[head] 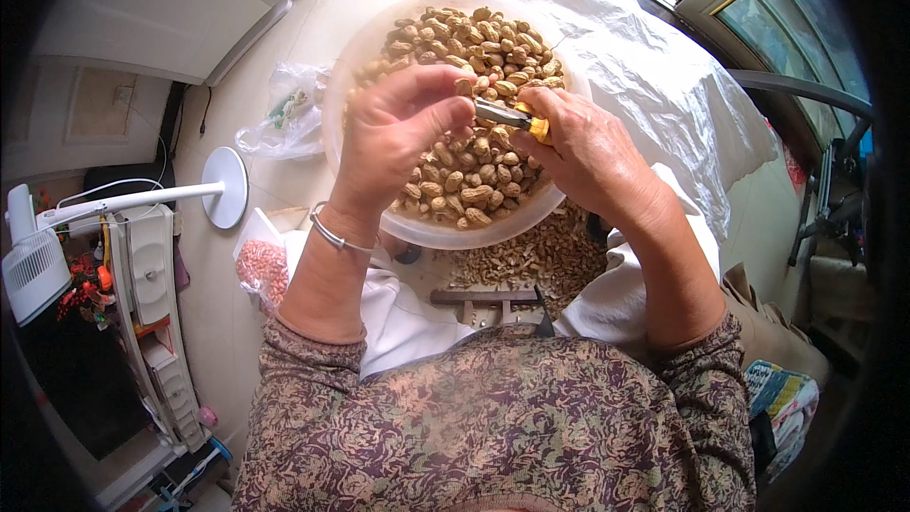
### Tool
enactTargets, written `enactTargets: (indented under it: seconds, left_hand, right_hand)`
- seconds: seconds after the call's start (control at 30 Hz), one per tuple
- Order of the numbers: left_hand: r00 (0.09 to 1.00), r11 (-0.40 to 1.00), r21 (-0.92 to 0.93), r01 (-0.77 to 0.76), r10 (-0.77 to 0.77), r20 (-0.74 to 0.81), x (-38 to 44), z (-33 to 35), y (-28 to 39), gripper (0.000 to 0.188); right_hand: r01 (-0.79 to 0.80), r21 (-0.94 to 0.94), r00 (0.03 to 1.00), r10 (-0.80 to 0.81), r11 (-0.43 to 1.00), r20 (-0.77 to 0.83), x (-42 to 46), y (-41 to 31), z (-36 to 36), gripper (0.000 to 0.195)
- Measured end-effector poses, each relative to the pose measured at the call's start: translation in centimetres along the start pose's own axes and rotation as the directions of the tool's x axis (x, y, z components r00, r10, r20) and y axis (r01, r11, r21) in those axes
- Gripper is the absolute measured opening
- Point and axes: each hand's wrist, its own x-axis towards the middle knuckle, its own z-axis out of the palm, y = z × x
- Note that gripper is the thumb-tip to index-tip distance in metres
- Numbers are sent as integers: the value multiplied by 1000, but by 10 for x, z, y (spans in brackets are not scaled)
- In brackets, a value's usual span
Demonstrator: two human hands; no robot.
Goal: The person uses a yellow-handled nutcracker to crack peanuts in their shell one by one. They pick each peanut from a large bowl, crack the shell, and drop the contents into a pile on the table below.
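Note:
Over a round translucent plastic tub [569, 92] full of unshelled peanuts [455, 181], my two hands meet. My left hand [398, 128], with a bangle on its wrist, pinches a single peanut [463, 87] between thumb and fingers. In my right hand [583, 142] is a pair of pliers [501, 114] with yellow handles. The metal jaws point left and reach my left fingertips beside the peanut. Whether the jaws touch its shell is hidden by my fingers.
Broken peanut shells [526, 256] lie on the floor below the tub. A clear bag of shelled pink peanuts [263, 267] stands left of my left forearm. White plastic sheeting [661, 92] spreads at right. A white fan [135, 203], a crumpled plastic bag [291, 114] and a wooden stool's edge [483, 296] are nearby.

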Motion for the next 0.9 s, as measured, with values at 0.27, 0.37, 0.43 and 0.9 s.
enactTargets:
  seconds: [0.27, 0.37, 0.43, 0.9]
  left_hand:
    - [994, 959, -272, 75, -52, 93, 1, -11, -4, 25]
    - [996, 873, -478, 94, -81, 47, 4, -7, 0, 22]
    - [993, 846, -521, 111, -81, 81, 5, -10, -2, 25]
    - [997, 991, -131, 27, -37, -70, 4, 8, -4, 21]
  right_hand:
    - [-8, 134, 998, -1, 991, 66, -1, -7, -6, 20]
    - [-13, 226, 996, -7, 974, 89, -1, -10, -3, 19]
    - [-56, 246, 995, 33, 968, 97, 1, -12, -3, 19]
    - [-19, -12, 994, 18, 1000, -111, 3, 0, 2, 37]
